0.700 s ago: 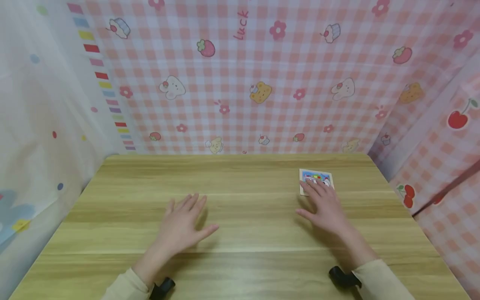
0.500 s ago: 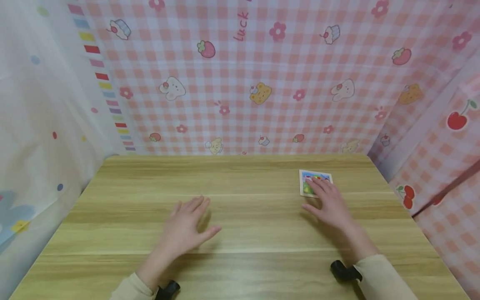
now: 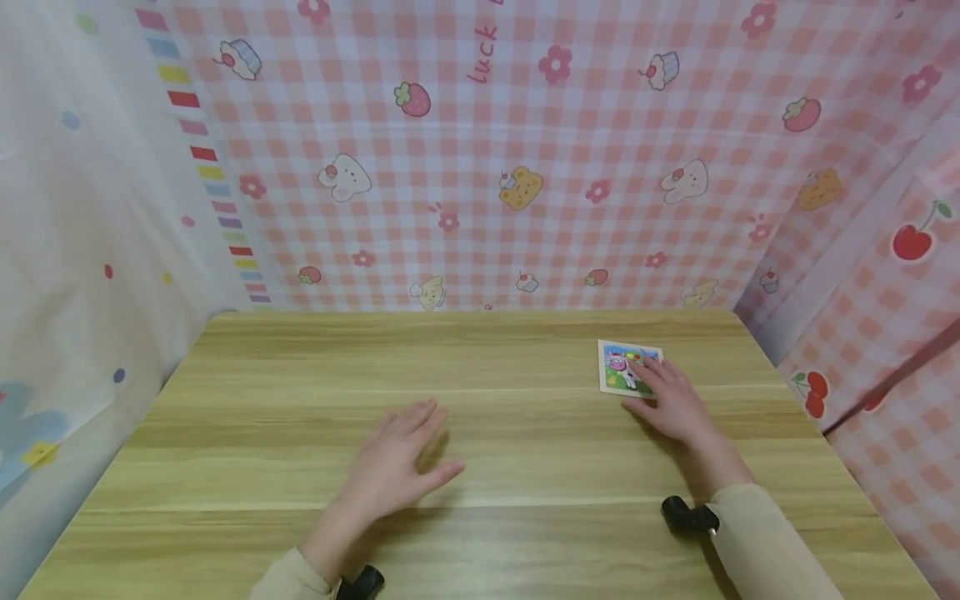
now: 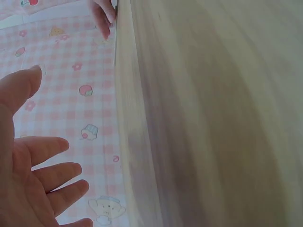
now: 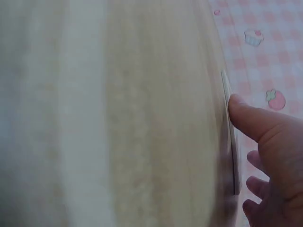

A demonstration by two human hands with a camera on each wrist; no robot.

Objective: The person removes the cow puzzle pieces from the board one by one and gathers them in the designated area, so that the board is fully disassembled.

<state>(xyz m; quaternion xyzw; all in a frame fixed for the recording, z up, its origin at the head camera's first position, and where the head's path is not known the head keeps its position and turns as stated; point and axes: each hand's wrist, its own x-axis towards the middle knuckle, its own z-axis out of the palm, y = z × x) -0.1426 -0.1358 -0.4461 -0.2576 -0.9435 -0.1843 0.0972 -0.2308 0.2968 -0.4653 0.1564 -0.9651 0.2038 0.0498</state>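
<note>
A thin square picture board (image 3: pixel 618 368) with a pale border and a cartoon cow lies flat at the back right of the table in the head view. Over its right side reaches my right hand (image 3: pixel 678 408), fingers spread and relaxed. The right wrist view shows the board (image 5: pixel 232 146) edge-on, with the thumb of the right hand (image 5: pixel 281 156) at its near side; whether it touches cannot be told. Left of the middle, my left hand (image 3: pixel 401 458) hovers above the wood, loosely extended and holding nothing.
The wood-grain table (image 3: pixel 487 358) ends at a pink checked curtain (image 3: pixel 480 167) behind it. White cloth (image 3: pixel 82 208) hangs on the left and cherry-print cloth (image 3: pixel 885 350) on the right. Black wrist mounts (image 3: pixel 688 515) sit at both cuffs.
My left hand has moved right and slightly nearer to me. The right hand has shifted right, uncovering more of the picture. The board has stayed about where it was.
</note>
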